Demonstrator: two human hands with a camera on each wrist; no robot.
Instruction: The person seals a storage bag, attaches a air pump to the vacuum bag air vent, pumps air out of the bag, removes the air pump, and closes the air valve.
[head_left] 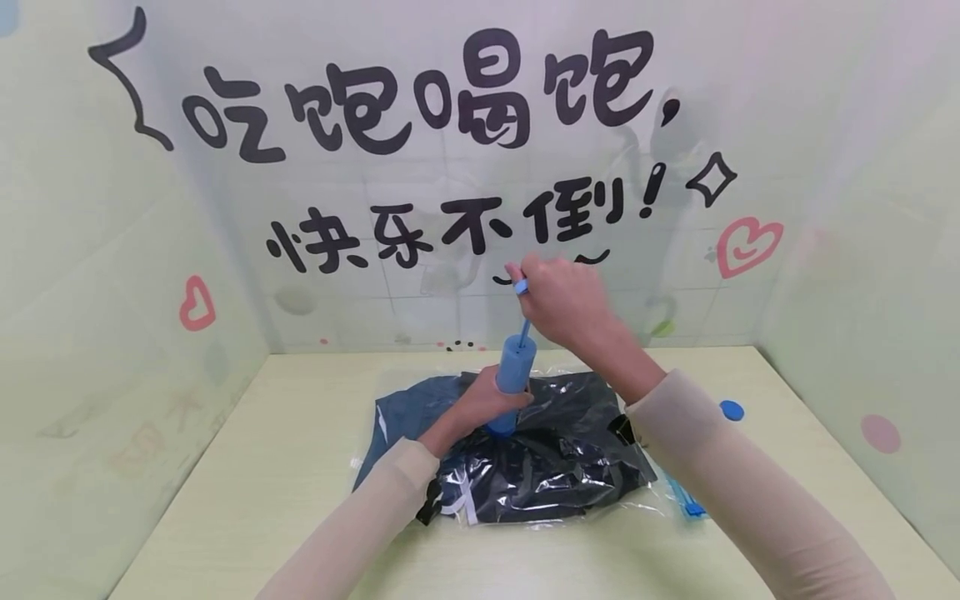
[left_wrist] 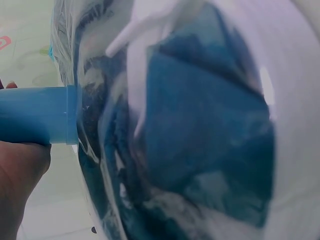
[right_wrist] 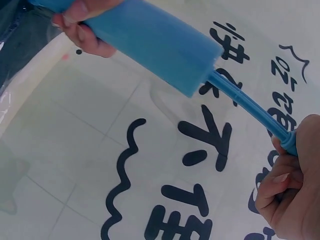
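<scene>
A blue hand pump [head_left: 516, 367] stands nearly upright on a clear plastic bag [head_left: 555, 492] that lies flat on the table. Dark and blue folded clothes [head_left: 408, 408] fill the bag. My left hand [head_left: 483, 402] grips the pump's barrel, its lower end against the bag. Up above, my right hand [head_left: 566, 300] holds the handle, and the thin rod is drawn partway out of the barrel. In the right wrist view the rod [right_wrist: 250, 106] shows between the barrel and the right hand [right_wrist: 285, 192]. The left wrist view shows the barrel [left_wrist: 37, 115] meeting the bag's plastic.
A round blue cap [head_left: 732, 410] lies on the table to the right. Beside the bag's right edge is a light-blue plastic item [head_left: 688, 500], partly behind the right sleeve. A wall panel [head_left: 465, 183] with black lettering rises behind the table, and side panels flank it.
</scene>
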